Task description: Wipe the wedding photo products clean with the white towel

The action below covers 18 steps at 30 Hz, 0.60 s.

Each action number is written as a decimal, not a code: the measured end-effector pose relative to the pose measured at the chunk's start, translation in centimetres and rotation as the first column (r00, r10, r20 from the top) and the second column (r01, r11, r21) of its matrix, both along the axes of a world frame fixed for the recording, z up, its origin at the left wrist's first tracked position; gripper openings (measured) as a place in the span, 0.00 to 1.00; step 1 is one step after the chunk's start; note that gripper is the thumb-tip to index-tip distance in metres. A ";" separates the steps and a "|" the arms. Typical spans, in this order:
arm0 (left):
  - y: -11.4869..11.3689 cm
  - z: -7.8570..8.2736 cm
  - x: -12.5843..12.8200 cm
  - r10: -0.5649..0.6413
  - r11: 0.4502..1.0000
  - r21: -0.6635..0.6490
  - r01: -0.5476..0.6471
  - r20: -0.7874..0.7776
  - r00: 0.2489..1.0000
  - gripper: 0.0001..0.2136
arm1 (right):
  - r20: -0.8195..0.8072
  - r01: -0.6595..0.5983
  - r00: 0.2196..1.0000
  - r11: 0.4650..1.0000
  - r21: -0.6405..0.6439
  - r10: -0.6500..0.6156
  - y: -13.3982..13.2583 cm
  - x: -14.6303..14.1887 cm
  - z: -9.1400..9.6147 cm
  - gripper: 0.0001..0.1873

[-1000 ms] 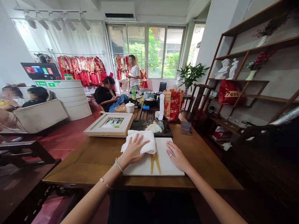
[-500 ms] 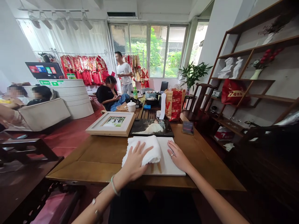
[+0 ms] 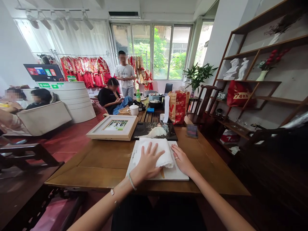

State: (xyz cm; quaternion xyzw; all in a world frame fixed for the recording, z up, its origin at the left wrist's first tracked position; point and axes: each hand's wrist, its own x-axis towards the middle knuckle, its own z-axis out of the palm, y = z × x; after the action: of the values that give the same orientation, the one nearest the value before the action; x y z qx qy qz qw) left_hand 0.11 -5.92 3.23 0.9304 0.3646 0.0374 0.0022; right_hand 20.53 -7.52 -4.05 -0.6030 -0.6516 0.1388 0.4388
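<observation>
A white panel (image 3: 174, 174) lies flat near the front edge of the wooden table (image 3: 101, 165). On it rests a folded white cloth (image 3: 160, 148). My left hand (image 3: 147, 163) lies on the cloth with its fingers spread and pressed flat. My right hand (image 3: 182, 160), with a ring on one finger, rests flat on the panel just right of the cloth, fingers stretched out. A yellow mark on the panel shows under the cloth's near edge.
A light wooden picture frame (image 3: 113, 127) and a dark photo panel (image 3: 156, 131) lie further back on the table. Beyond stand a white teapot (image 3: 133, 110) and a red paper bag (image 3: 178, 107). Other people sit and stand at the back. Shelves (image 3: 252, 83) line the right wall.
My left hand has slid the cloth to the right across the panel, covering most of the yellow mark. My right hand has hardly moved. The standing person at the back walked left.
</observation>
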 end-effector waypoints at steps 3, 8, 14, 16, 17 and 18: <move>-3.3 0.6 -1.1 -0.002 0.998 -0.057 0.000 -0.042 0.999 0.34 | 0.014 0.008 1.000 1.000 -0.010 -0.008 -0.4 0.1 0.2 0.22; -8.2 1.6 -3.3 0.005 0.987 -0.163 -0.017 -0.073 0.997 0.38 | 0.050 0.021 0.999 0.999 -0.031 -0.019 -1.2 -0.3 0.6 0.23; -6.3 1.3 -4.9 0.175 0.979 -0.093 -0.179 -0.044 0.983 0.35 | 0.067 0.022 0.998 0.999 -0.035 -0.020 -1.5 -1.1 0.5 0.23; -3.8 0.9 -4.9 0.223 0.975 -0.017 -0.223 -0.017 0.975 0.32 | 0.043 0.026 0.999 0.999 -0.021 -0.025 -1.5 -1.1 0.4 0.22; -2.6 0.8 -4.8 0.237 0.971 0.015 -0.237 -0.003 0.971 0.30 | 0.035 0.027 0.999 0.999 -0.018 -0.026 -1.5 -1.1 0.4 0.22; -1.6 0.7 -4.8 0.250 0.967 0.039 -0.250 0.007 0.968 0.29 | 0.030 0.027 0.999 0.999 -0.020 -0.027 -1.5 -1.0 0.4 0.22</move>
State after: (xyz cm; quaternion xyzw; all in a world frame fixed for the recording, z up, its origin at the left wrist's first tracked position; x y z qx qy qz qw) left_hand -4.65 -7.49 3.97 0.8768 0.4783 0.0457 -0.0203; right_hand 19.54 -8.98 -3.63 -0.6181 -0.6485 0.1305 0.4246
